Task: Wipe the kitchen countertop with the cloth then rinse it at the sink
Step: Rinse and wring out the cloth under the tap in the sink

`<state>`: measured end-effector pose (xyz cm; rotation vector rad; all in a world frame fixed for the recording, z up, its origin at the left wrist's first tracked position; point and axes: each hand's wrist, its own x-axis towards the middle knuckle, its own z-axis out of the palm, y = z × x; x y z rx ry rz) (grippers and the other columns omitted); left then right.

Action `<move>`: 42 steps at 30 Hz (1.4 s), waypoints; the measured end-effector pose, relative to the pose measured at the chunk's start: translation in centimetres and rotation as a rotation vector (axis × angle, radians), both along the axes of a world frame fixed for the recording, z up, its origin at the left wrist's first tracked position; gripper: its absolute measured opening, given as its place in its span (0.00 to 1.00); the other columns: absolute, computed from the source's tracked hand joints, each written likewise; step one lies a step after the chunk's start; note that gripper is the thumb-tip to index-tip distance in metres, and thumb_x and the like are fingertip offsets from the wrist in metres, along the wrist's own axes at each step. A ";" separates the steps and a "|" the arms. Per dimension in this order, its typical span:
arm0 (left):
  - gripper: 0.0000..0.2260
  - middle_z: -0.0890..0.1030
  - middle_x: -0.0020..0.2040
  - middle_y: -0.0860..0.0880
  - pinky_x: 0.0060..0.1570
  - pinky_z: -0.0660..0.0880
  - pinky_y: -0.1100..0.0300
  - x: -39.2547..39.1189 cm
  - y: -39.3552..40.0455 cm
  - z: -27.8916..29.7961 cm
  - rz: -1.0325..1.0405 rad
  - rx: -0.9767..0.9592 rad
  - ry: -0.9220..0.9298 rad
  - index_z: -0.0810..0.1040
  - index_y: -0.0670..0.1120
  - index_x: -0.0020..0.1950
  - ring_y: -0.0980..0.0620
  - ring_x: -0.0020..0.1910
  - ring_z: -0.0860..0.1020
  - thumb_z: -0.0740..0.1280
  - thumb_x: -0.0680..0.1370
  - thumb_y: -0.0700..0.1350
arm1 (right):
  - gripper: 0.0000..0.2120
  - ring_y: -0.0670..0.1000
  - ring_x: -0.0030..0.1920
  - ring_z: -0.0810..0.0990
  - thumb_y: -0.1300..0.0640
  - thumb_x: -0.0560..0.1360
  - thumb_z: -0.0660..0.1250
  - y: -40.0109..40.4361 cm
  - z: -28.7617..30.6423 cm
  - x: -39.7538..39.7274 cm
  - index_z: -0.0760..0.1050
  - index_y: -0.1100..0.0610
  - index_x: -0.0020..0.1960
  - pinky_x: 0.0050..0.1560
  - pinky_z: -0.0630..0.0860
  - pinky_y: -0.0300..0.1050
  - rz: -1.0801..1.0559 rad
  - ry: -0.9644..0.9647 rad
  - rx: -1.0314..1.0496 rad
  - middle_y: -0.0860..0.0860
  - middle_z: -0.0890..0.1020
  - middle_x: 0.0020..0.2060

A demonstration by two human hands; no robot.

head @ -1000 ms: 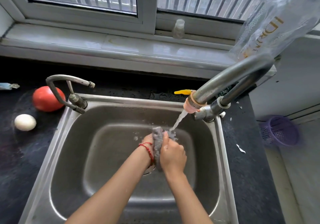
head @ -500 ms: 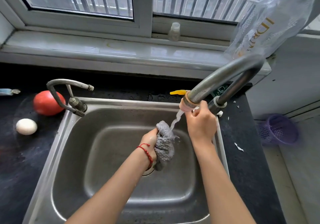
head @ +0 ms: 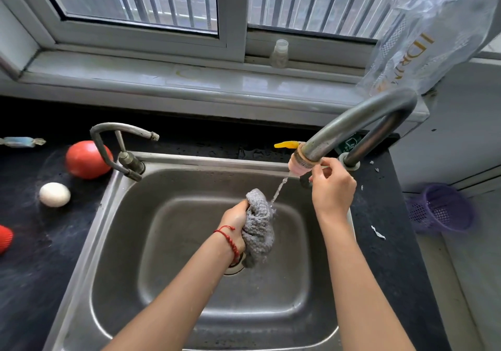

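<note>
Steel sink (head: 113, 242) set in black countertop (head: 40, 269), left hand (head: 235, 223) fingers clamped around bunched grey cloth (head: 257, 231) under thin stream, right hand (head: 332, 185) fingers pinching at faucet (head: 352, 123) base.

grey knitted cloth (head: 257, 226) bunched into a wet wad, hanging upright over the middle of the rectangular stainless-steel sink (head: 173, 242), lower end just above the drain; thin water stream from the curved grey metal faucet (head: 352, 123) with the pink nozzle hits its top right edge; black speckled stone table (head: 32, 255) surrounds the sink on both sides
</note>
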<state>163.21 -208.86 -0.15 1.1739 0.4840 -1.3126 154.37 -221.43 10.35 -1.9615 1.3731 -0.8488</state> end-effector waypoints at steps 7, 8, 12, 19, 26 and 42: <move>0.13 0.81 0.32 0.45 0.39 0.73 0.58 -0.9 0.7 4.0 -0.109 -0.042 -0.276 0.80 0.41 0.35 0.47 0.33 0.78 0.67 0.73 0.50 | 0.04 0.42 0.37 0.78 0.52 0.75 0.64 5.3 -3.6 -3.1 0.73 0.52 0.45 0.38 0.72 0.35 0.114 -0.221 0.373 0.49 0.79 0.35; 0.12 0.81 0.35 0.44 0.42 0.74 0.58 -1.0 0.9 4.8 -0.138 -0.065 -0.304 0.81 0.41 0.37 0.47 0.35 0.78 0.68 0.73 0.49 | 0.02 0.47 0.44 0.80 0.51 0.75 0.64 5.7 -3.9 -3.2 0.73 0.49 0.47 0.42 0.74 0.34 0.189 -0.261 0.531 0.51 0.81 0.42; 0.07 0.83 0.39 0.46 0.45 0.74 0.58 -0.9 2.1 7.0 -0.229 -0.199 -0.385 0.84 0.43 0.42 0.49 0.40 0.79 0.66 0.74 0.42 | 0.27 0.46 0.55 0.80 0.44 0.61 0.70 6.2 -4.4 -3.0 0.70 0.46 0.59 0.56 0.75 0.42 0.497 -0.413 0.994 0.48 0.82 0.54; 0.13 0.75 0.29 0.49 0.38 0.68 0.57 0.0 4.5 8.1 -0.065 -0.192 -0.581 0.71 0.46 0.30 0.51 0.34 0.71 0.63 0.76 0.38 | 0.33 0.49 0.49 0.83 0.44 0.54 0.78 6.5 -4.7 -3.8 0.78 0.58 0.55 0.53 0.78 0.45 0.514 -0.400 0.992 0.51 0.85 0.45; 0.11 0.70 0.32 0.49 0.35 0.68 0.62 0.1 6.5 7.6 -0.092 -0.063 -0.950 0.70 0.48 0.34 0.55 0.32 0.69 0.64 0.76 0.43 | 0.05 0.46 0.33 0.79 0.64 0.67 0.74 7.7 -3.7 -4.4 0.78 0.58 0.38 0.35 0.77 0.36 0.097 -0.284 0.734 0.51 0.81 0.34; 0.14 0.80 0.37 0.52 0.37 0.73 0.59 -3.4 5.6 8.8 -0.401 0.016 -1.612 0.75 0.50 0.48 0.54 0.34 0.73 0.59 0.68 0.54 | 0.10 0.53 0.34 0.80 0.57 0.74 0.66 9.4 0.1 -0.2 0.78 0.61 0.38 0.36 0.78 0.43 -0.156 -0.579 1.076 0.56 0.81 0.33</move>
